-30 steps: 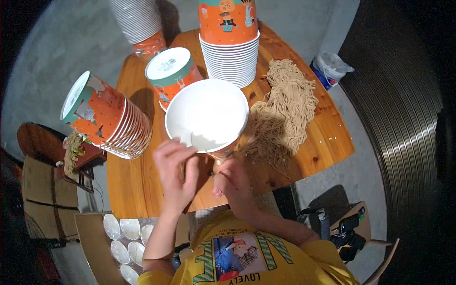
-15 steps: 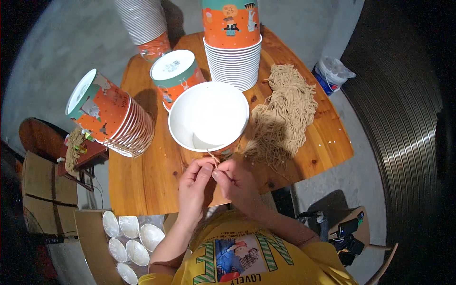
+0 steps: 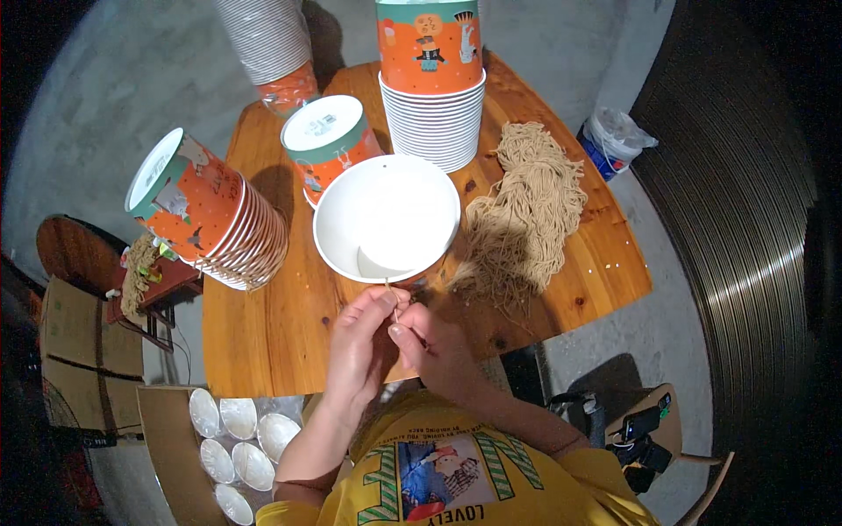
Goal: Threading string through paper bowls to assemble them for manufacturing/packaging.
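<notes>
A white-lined paper bucket [image 3: 377,215] stands mouth up on the wooden table, with a small dark spot like a hole near its far rim. At its near rim, a thin tan cord [image 3: 388,284] rises from my fingertips. My left hand [image 3: 360,329] pinches the cord between thumb and fingertips. Just to the right and slightly lower, my right hand [image 3: 431,344] is also pinched on the cord. Both hands are over the table's near edge. To the right of the bucket lies a thick bundle of tan cords [image 3: 531,206].
Nested, upturned orange-and-green buckets stand in a tall stack [image 3: 431,114] behind and a corded stack [image 3: 210,206] at left. Another upturned bucket [image 3: 329,140] is behind the open one. A cardboard box [image 3: 171,438] of wrapped white cups is lower left; a bin [image 3: 611,140] stands right.
My right fingertips have slid slightly down, away from my left fingertips. Less cord shows above my fingers. A spot near the bucket's far rim now shows, and the view has shifted slightly.
</notes>
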### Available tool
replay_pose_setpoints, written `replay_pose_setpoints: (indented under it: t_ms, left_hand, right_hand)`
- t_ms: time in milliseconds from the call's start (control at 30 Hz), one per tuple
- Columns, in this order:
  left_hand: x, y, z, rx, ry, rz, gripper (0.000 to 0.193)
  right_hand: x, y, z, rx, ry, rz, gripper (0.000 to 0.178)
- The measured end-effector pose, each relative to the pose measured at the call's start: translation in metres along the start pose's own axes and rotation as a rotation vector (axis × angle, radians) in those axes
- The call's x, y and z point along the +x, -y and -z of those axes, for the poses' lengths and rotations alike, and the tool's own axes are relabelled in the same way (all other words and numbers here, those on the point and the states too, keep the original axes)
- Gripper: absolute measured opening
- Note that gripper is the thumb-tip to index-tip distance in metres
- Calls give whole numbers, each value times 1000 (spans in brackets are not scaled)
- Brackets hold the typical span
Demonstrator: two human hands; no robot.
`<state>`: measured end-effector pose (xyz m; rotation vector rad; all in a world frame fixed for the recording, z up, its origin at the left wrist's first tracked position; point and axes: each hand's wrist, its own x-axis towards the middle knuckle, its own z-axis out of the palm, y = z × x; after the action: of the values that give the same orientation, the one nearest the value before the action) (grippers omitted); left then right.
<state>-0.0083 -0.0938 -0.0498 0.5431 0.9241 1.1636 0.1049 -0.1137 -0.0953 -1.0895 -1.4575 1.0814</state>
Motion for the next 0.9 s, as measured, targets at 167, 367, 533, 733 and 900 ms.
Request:
replay_pose_setpoints:
  t_ms: [167, 367, 533, 733, 900]
  left_hand:
    - [9, 0, 7, -37, 28, -11, 15]
    - [9, -9, 7, -12, 15, 37, 17]
    - [6, 17, 27, -122, 5, 146, 23]
    - [-14, 34, -12, 950, 458, -568, 47]
    - [8, 8, -34, 1426, 304, -767, 65]
  right_hand:
    - [1, 10, 1, -153, 35, 49, 11]
    - [6, 4, 3, -237, 13, 182, 14]
    - [-6, 26, 26, -92, 137, 134, 21]
    - [-37, 69, 83, -75, 250, 141, 25]
    - [-30, 109, 112, 87, 66, 196, 40]
